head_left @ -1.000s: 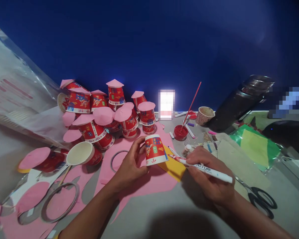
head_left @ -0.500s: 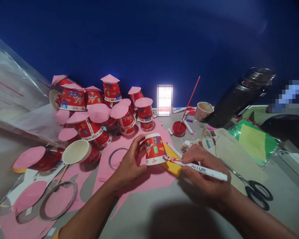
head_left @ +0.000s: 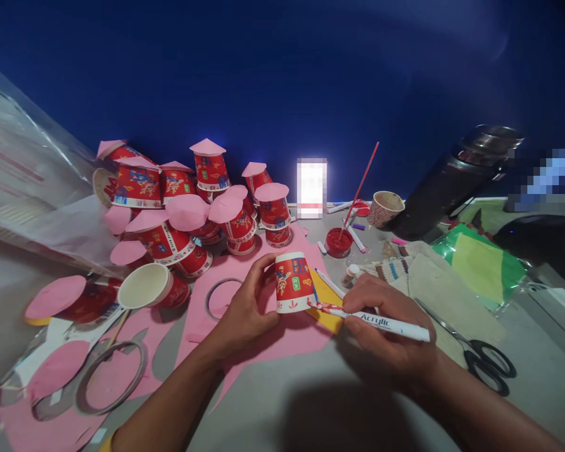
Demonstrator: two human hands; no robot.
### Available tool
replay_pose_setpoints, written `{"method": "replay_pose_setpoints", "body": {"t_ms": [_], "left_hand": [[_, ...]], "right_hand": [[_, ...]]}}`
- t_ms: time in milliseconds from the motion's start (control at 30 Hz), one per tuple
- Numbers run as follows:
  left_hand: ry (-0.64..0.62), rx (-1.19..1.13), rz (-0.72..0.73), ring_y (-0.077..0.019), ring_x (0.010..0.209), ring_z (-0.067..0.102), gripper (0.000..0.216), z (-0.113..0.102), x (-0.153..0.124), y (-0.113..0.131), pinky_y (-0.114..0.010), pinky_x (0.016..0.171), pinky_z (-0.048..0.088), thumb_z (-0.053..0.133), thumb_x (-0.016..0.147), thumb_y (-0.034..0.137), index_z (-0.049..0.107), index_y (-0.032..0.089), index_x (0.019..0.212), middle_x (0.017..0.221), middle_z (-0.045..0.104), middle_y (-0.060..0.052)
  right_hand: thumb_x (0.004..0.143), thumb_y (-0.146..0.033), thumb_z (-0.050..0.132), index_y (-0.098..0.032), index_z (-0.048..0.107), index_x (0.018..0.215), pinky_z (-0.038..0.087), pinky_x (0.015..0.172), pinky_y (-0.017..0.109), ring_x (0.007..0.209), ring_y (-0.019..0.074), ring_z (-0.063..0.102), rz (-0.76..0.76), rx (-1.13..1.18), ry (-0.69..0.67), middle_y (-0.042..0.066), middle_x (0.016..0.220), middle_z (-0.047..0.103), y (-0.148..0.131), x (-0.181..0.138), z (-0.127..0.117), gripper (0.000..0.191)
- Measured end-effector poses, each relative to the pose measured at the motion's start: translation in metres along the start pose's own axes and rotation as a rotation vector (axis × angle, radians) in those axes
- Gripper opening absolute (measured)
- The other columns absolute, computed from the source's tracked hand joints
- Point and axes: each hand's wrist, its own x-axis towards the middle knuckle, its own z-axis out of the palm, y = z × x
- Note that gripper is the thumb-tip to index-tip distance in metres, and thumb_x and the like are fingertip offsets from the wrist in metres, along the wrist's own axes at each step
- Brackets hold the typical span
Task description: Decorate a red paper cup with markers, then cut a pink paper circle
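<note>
My left hand is closed around the side of a red printed paper cup, held upside down with its white rim at the bottom. Small red marks show on that rim. In my right hand is a white acrylic marker with a red-smeared front end. Its tip touches the right side of the cup's rim. Beneath the cup lie pink paper and a yellow sheet.
Several red cups with pink paper cones are stacked at the back left. A red paint pot holds a thin stick. Black-handled scissors lie at right, near a dark thermos. Tape rings lie at left.
The cup has turned slightly in my left hand, and more red marks show along its rim. The marker tip has moved slightly down and left.
</note>
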Motion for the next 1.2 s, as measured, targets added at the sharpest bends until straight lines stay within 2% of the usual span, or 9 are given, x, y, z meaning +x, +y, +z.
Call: {"method": "replay_pose_setpoints", "body": {"t_ms": [200,467,600,767,867,1067,1200], "left_hand": [[0.001,0.035,-0.014,-0.0329,0.154,0.048,0.089,-0.001,-0.001,-0.004,-0.056,0.131,0.038,0.077,0.075,0.008,0.043,0.031,0.154,0.164,0.050,-0.011],[0.003,0.035,-0.002,-0.0340,0.154,0.049,0.090,-0.002,-0.001,-0.007,-0.056,0.130,0.040,0.079,0.075,0.011,0.043,0.030,0.154,0.164,0.049,-0.012],[0.021,0.058,-0.002,-0.0343,0.156,0.046,0.090,-0.003,0.000,-0.009,-0.056,0.131,0.036,0.078,0.073,0.009,0.043,0.030,0.153,0.165,0.048,-0.012],[0.021,0.035,-0.006,-0.0346,0.156,0.045,0.091,-0.004,0.001,-0.010,-0.056,0.131,0.036,0.078,0.073,0.009,0.041,0.030,0.153,0.166,0.047,-0.012],[0.020,0.038,0.009,-0.0352,0.157,0.044,0.090,-0.004,0.001,-0.009,-0.055,0.131,0.038,0.078,0.072,0.009,0.043,0.030,0.153,0.166,0.047,-0.012],[0.025,0.005,0.033,-0.0338,0.155,0.047,0.088,-0.004,0.002,-0.010,-0.053,0.129,0.042,0.079,0.075,0.010,0.044,0.030,0.152,0.166,0.047,-0.011],[0.029,0.028,0.006,-0.0345,0.153,0.049,0.089,-0.005,0.002,-0.011,-0.056,0.130,0.038,0.081,0.075,0.012,0.042,0.028,0.153,0.164,0.049,-0.013]], "right_hand": [[0.090,-0.012,0.067,-0.022,0.070,0.096,0.052,0.062,0.035,0.061,0.0182,0.065,-0.009,0.011,0.003,0.002,0.073,0.073,0.001,-0.001,0.002,0.012],[0.090,-0.012,0.065,-0.022,0.068,0.090,0.048,0.059,0.035,0.060,0.0181,0.061,0.051,0.007,0.062,0.002,0.070,0.070,-0.001,-0.002,0.004,0.011],[0.090,-0.012,0.065,-0.023,0.069,0.091,0.049,0.061,0.035,0.062,0.0180,0.061,0.048,0.045,0.044,0.002,0.072,0.071,0.001,-0.004,0.003,0.012],[0.091,-0.013,0.069,-0.024,0.070,0.095,0.056,0.069,0.036,0.069,0.0194,0.067,0.099,0.026,0.156,0.001,0.079,0.074,0.005,-0.009,0.001,0.012],[0.092,-0.012,0.070,-0.025,0.071,0.096,0.057,0.070,0.035,0.069,0.0194,0.070,0.121,-0.013,0.173,0.000,0.078,0.075,0.007,-0.010,0.001,0.014],[0.088,-0.008,0.070,-0.024,0.073,0.094,0.056,0.071,0.037,0.070,0.0198,0.069,0.058,0.009,0.165,0.001,0.080,0.077,0.006,-0.007,0.002,0.018],[0.090,-0.009,0.070,-0.022,0.071,0.096,0.050,0.064,0.035,0.066,0.0189,0.064,0.008,0.058,0.104,0.002,0.076,0.073,0.004,-0.005,0.004,0.014]]}}
